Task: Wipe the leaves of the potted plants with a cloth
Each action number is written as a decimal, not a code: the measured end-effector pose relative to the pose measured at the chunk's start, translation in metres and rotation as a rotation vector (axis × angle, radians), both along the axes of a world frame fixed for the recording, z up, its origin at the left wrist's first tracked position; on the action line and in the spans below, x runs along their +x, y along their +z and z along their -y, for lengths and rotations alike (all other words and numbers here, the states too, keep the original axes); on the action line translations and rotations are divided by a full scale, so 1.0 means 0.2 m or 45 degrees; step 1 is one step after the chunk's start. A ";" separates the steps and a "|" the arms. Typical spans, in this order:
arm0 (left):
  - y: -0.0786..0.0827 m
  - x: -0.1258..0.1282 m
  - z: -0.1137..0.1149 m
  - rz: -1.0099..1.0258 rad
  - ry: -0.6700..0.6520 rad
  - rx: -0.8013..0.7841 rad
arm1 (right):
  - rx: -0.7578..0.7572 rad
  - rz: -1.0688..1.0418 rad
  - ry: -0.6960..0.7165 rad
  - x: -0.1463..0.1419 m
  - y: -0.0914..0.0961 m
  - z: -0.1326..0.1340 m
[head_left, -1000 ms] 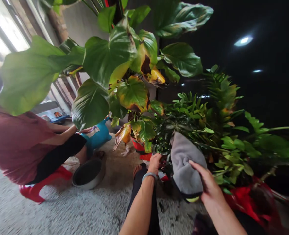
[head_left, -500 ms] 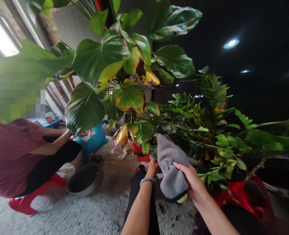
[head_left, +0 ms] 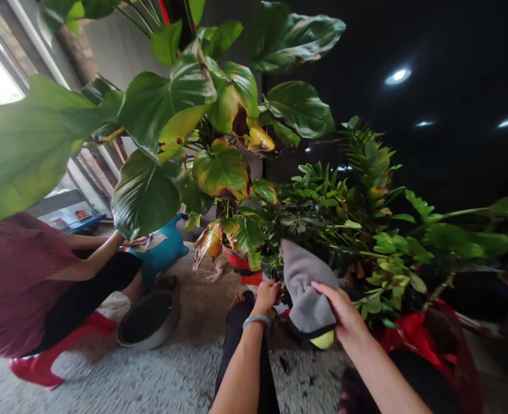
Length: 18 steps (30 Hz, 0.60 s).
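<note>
My right hand (head_left: 339, 309) grips a grey fleece piece (head_left: 308, 282), its thumb lying across the front. The piece tapers upward to a point, and dark trim edges its lower end, where a pale yellow part (head_left: 322, 340) shows. What kind of article it is, I cannot tell. Just left of it is my left hand (head_left: 268, 296), a bracelet on the wrist, with fingers curled closed. Whatever those fingers hold, if anything, is hidden. A small gap shows between this hand and the fleece.
A large-leaved plant (head_left: 222, 169) stands ahead in a red pot (head_left: 237, 261), with more plants (head_left: 392, 259) to the right. At left, a person (head_left: 25, 282) sits on a red stool (head_left: 60, 351) by a grey basin (head_left: 146, 319). A red bag (head_left: 439, 333) lies at right.
The grey fleece piece has shifted slightly right and tilted, showing more of its yellow part. My left hand sits a little farther from it. The view has turned slightly.
</note>
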<state>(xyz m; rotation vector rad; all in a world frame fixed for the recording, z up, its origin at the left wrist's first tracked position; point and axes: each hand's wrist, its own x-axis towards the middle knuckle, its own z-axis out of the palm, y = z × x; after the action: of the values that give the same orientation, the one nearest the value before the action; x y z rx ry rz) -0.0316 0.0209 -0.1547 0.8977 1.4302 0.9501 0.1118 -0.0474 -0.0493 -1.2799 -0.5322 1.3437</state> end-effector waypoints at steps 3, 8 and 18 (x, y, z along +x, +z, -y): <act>0.03 -0.01 0.00 -0.027 0.011 0.034 | -0.172 -0.087 0.092 0.02 -0.13 0.12; 0.04 -0.02 0.02 -0.049 0.019 0.045 | -0.103 0.004 -0.041 0.16 -0.01 0.22; 0.03 0.02 0.01 -0.059 0.010 0.042 | -0.087 -0.130 0.015 0.11 -0.04 0.12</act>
<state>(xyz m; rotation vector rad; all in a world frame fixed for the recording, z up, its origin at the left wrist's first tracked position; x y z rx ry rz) -0.0277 0.0186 -0.1496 0.9440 1.4620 0.9668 0.1336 -0.0710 -0.0565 -1.2576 -0.4263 1.4396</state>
